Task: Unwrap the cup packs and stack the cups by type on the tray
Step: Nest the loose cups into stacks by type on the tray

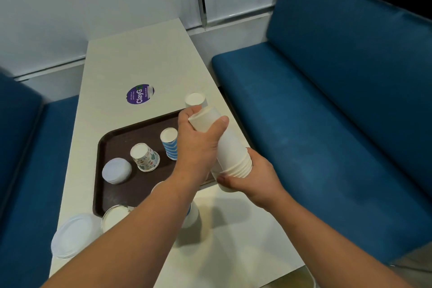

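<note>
A pale desk (140,65) stands between blue benches (327,100), carrying a brown tray (112,142). Above the tray's right edge, a stack of white cups (224,145) is held tilted, its long axis running from lower right to upper left, closed bases pointing away. The left hand (198,145) wraps its grip around the top cup; the right hand (252,177) curls around the stacked rims. Both forearms reach forward.

Both forearms are bare to the frame's edge, with no sleeves, and short nails tip the fingers (225,119).
</note>
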A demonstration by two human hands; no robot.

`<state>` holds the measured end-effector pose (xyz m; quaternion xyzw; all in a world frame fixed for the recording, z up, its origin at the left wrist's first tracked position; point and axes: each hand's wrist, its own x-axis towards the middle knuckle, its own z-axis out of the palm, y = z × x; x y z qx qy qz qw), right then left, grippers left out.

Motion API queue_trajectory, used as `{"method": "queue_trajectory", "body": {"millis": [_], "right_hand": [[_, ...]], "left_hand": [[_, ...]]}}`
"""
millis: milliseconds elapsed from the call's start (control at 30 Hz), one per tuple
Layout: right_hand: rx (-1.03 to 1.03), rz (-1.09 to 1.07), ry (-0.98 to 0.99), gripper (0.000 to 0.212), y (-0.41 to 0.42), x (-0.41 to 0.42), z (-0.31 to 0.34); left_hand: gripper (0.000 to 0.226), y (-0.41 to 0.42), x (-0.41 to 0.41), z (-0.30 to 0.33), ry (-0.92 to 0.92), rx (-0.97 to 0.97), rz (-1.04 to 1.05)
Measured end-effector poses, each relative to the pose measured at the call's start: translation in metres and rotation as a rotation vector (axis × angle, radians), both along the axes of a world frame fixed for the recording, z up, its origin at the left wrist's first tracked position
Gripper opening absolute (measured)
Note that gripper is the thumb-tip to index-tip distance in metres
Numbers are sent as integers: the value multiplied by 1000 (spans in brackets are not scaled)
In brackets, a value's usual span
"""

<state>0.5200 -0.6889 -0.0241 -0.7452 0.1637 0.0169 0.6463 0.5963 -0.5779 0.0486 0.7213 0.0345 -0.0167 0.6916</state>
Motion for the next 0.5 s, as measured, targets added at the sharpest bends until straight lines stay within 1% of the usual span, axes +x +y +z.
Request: {"method": "queue_trajectory", "body": {"millis": [67, 200, 300, 367, 433, 500], "right_hand": [[-26, -10, -3, 68, 1, 0, -1], [-42, -11, 0, 72, 1, 1, -3], [-44, -12, 24, 72, 0, 1, -6], [-53, -15, 51, 74, -1, 0, -11], [-59, -26, 76, 79, -4, 0, -15], [-57, -38, 90, 86, -7, 0, -20]], "left_hand": [[61, 0, 1, 0, 0, 19, 16], [73, 1, 3, -3, 53, -26, 9], [69, 1, 14, 0, 59, -7, 14], [68, 4, 33, 9, 14, -32, 30], [68, 9, 60, 22, -72, -38, 61], [66, 15, 86, 38, -187, 21, 85]]}}
